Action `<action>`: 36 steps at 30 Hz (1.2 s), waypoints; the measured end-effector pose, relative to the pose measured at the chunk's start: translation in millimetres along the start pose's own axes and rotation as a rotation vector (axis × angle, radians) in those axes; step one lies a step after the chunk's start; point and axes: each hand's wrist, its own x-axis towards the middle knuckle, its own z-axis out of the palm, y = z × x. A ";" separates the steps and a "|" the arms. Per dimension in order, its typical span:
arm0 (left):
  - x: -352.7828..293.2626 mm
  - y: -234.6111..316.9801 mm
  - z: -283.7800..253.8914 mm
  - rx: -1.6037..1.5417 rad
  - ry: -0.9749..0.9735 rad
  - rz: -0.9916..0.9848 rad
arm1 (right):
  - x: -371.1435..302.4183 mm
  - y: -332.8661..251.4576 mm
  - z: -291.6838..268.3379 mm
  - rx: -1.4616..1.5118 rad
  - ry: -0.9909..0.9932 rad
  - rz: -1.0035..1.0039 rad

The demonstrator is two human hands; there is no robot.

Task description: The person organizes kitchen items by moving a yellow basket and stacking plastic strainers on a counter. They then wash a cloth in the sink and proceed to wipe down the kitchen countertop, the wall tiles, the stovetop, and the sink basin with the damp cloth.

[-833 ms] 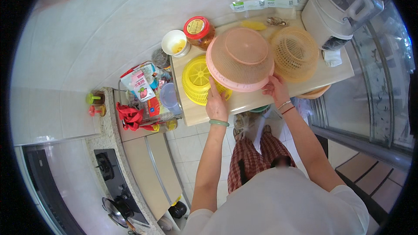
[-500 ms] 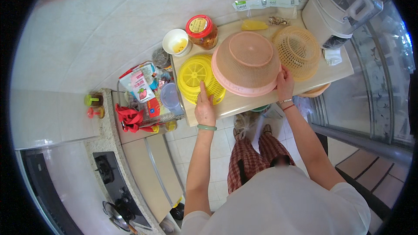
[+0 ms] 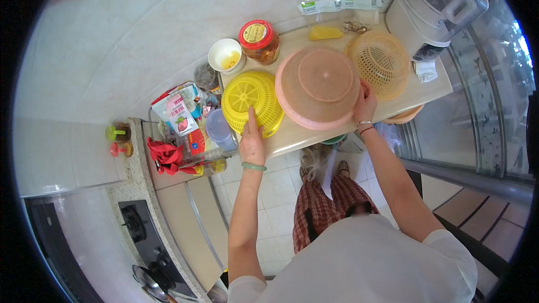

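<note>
A yellow plastic colander [image 3: 247, 90] lies upside down near the left end of the small table. My left hand [image 3: 252, 143] rests against its near side, the index finger stretched out on the slatted surface; some other fingers are hidden. Just to its right, an overturned pink basin [image 3: 293, 113] has a mesh-patterned basket [image 3: 320, 73] showing in its middle. On the right rim of the basin my right hand [image 3: 365, 104] is closed, thumb side up, with its fingertips partly hidden.
A beige basket [image 3: 382, 64] sits upside down at the right, before a white blender [image 3: 412, 28]. Behind stand a white bowl [image 3: 224, 53] and a red-lidded jar [image 3: 259, 42]. A wire rack [image 3: 196, 157] with packets adjoins the left edge. Far left is a gas stove [image 3: 143, 235].
My left hand and the yellow colander have shifted a little left. The pink basin has come slightly nearer to me, leaving a wider gap beside the colander; my right hand stays at its rim.
</note>
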 end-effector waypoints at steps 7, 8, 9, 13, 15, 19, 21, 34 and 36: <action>2.0 7.5 -1.6 -0.191 -0.070 -0.103 | -9.8 -3.2 -9.1 0.071 0.091 0.112; 1.7 7.9 -0.9 -0.211 -0.091 -0.142 | -10.8 -4.9 -13.9 0.086 0.045 0.166; 1.5 7.8 -0.3 -0.231 -0.113 -0.181 | -12.6 -6.6 -18.6 0.101 0.001 0.220; 2.5 -2.8 0.7 -0.190 -0.004 -0.023 | -24.8 -18.0 -38.3 -0.069 -0.009 0.070; 2.5 -8.1 -3.0 -0.168 -0.006 0.010 | -27.5 -29.0 -37.0 -0.138 0.056 0.052; 7.9 -11.7 -7.4 -0.221 -0.034 0.063 | -11.9 -25.4 -17.3 -0.162 0.157 -0.022; 10.2 -12.4 -9.9 -0.236 -0.067 0.053 | -2.2 -20.1 -7.7 -0.177 0.184 -0.064; 10.3 -25.6 -16.0 -0.229 -0.109 0.092 | 10.3 -9.5 -20.3 -0.360 -0.181 -0.037; 7.7 -32.1 -17.9 -0.234 -0.103 0.103 | 10.3 -37.8 -15.1 -0.488 -0.283 0.016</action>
